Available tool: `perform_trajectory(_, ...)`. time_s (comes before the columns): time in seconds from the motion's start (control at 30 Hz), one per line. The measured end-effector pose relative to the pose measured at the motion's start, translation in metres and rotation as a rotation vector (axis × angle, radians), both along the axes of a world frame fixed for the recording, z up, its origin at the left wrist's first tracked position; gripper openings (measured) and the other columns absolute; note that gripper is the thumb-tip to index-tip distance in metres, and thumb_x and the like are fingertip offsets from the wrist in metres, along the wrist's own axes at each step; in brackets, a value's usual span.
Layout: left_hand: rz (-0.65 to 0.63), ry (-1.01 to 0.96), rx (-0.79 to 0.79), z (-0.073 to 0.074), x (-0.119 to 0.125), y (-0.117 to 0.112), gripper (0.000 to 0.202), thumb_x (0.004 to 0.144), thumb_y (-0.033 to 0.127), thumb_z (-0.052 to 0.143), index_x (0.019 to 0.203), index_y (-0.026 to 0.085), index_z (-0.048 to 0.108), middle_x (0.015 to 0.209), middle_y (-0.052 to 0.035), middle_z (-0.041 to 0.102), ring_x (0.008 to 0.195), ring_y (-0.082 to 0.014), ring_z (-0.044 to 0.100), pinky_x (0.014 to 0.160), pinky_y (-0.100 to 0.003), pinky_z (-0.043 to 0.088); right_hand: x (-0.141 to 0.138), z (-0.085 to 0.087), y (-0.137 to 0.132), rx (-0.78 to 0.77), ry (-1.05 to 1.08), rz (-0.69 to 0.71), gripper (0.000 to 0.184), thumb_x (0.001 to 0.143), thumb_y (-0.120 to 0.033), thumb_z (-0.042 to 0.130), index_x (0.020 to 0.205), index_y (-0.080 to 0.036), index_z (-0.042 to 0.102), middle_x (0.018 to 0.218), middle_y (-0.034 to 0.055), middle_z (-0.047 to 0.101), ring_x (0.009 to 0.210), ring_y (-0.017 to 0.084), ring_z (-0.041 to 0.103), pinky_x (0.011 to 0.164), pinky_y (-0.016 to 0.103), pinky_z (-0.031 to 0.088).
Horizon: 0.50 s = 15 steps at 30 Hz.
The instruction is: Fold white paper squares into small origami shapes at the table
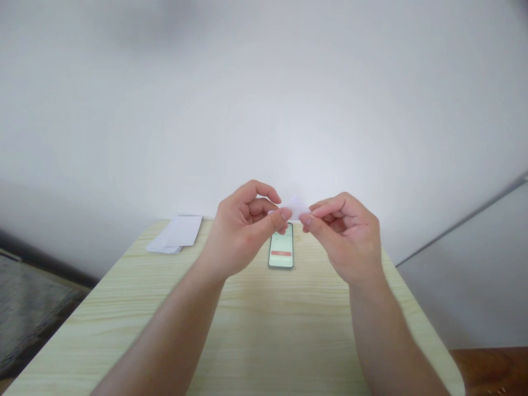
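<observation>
A small white piece of folded paper, peaked at the top, is held up above the far part of the table. My left hand pinches its left end between thumb and fingers. On the other side, my right hand grips the right corner between thumb and forefinger. Part of the paper is hidden behind my fingertips. Below and behind the hands lies a phone, face up with its screen lit and a red bar across it; its upper end is partly covered by my left hand.
Several white paper sheets lie in a loose pile at the table's far left. The pale wood-grain table meets a white wall at the back. A grey patterned surface shows beyond the table's left edge.
</observation>
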<state>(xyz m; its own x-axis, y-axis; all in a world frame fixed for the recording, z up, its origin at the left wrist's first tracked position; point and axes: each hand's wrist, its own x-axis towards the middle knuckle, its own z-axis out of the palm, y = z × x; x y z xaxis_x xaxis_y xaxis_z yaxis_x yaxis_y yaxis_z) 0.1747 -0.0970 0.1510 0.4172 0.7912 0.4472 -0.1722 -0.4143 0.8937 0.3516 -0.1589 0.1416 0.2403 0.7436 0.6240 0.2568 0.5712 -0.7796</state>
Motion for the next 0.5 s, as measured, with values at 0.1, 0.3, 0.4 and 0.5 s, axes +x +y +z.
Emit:
perform_trajectory(0.1, -0.030, 0.118, 0.027, 0.0016, -0.0029, 0.0031, 0.022, 0.091, 0.035, 0.073, 0.082, 0.017, 0.065, 0.068, -0.0009, 0.065, 0.063, -0.0114, 0.056, 0.056, -0.025, 0.040, 0.0006, 0.0011, -0.0019, -0.007, -0.008, -0.001, 0.016, 0.085, -0.027, 0.081, 0.086, -0.022, 0.065, 0.085, 0.0017, 0.072, 0.074, 0.017, 0.068, 0.068, 0.032, 0.056)
perform_trajectory(0.3, 0.005, 0.159, 0.097, 0.0011, -0.0050, 0.0029, 0.028, 0.093, 0.038, 0.070, 0.075, 0.016, 0.066, 0.063, 0.0002, 0.059, 0.059, -0.0102, 0.046, 0.054, -0.026, 0.033, 0.0045, 0.0073, -0.0042, -0.126, 0.066, 0.080, 0.020, 0.083, -0.026, 0.083, 0.093, -0.023, 0.066, 0.079, 0.0000, 0.071, 0.073, 0.017, 0.069, 0.069, 0.032, 0.057)
perform_trajectory(0.4, -0.003, 0.148, 0.105, -0.0019, -0.0040, 0.0025, 0.027, 0.093, 0.038, 0.070, 0.076, 0.017, 0.065, 0.065, 0.0000, 0.060, 0.061, -0.0109, 0.048, 0.056, -0.026, 0.035, 0.0065, 0.0056, 0.0001, -0.169, 0.118, 0.154, 0.023, 0.082, -0.030, 0.084, 0.099, -0.023, 0.070, 0.083, 0.0001, 0.073, 0.074, 0.017, 0.070, 0.070, 0.033, 0.058)
perform_trajectory(0.5, -0.019, 0.145, 0.114, -0.0038, -0.0033, 0.0028, 0.028, 0.094, 0.038, 0.069, 0.077, 0.017, 0.065, 0.067, -0.0005, 0.061, 0.064, -0.0120, 0.051, 0.058, -0.027, 0.037, 0.0081, 0.0028, 0.0046, -0.250, 0.054, 0.253, 0.017, 0.085, -0.036, 0.081, 0.091, -0.021, 0.076, 0.078, 0.0020, 0.075, 0.073, 0.017, 0.071, 0.069, 0.032, 0.058)
